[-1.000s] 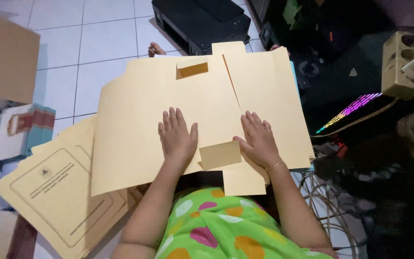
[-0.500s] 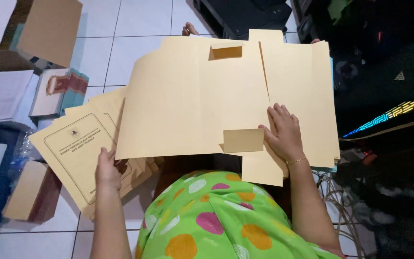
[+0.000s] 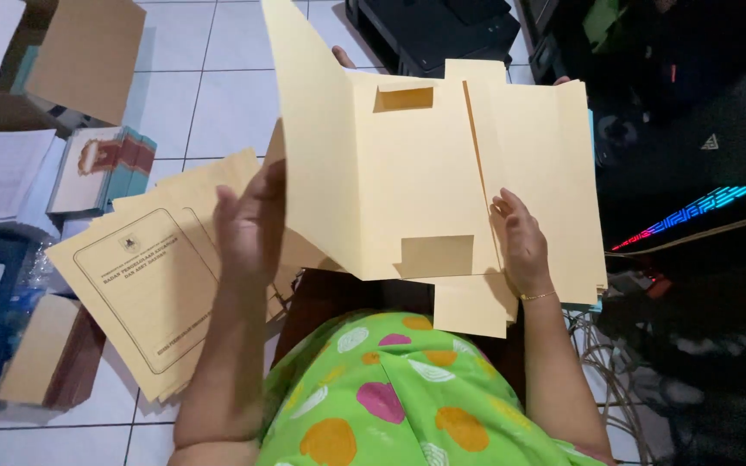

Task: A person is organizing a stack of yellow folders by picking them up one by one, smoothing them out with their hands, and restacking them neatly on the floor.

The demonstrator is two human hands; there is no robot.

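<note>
Across our lap, above the green dotted fabric (image 3: 390, 406), lies the open manila folder (image 3: 425, 181), and we are handling it with both hands. Our left hand (image 3: 252, 226) has lifted the folder's left flap (image 3: 304, 129) so that it stands nearly upright; the hand is blurred, its fingers fairly straight against the flap's outer face, and we cannot tell whether the thumb pinches the edge or the palm merely props it. Our right hand (image 3: 521, 242) lies flat on the right panel (image 3: 541, 173), fingers spread and closed on nothing, seemingly pressing the sheet down so that it stays put while the other side rises. The card is thin, matte and pale tan, with sharp straight creases, a small rectangular cut-out near the top and a squared tab (image 3: 438, 255) at the lower edge. Just beside our left forearm, on the white tiled floor (image 3: 218, 95), rests a fanned stack of similar folders (image 3: 144, 293) with a printed black frame. A brown cardboard box (image 3: 88, 52) sits further off.
</note>
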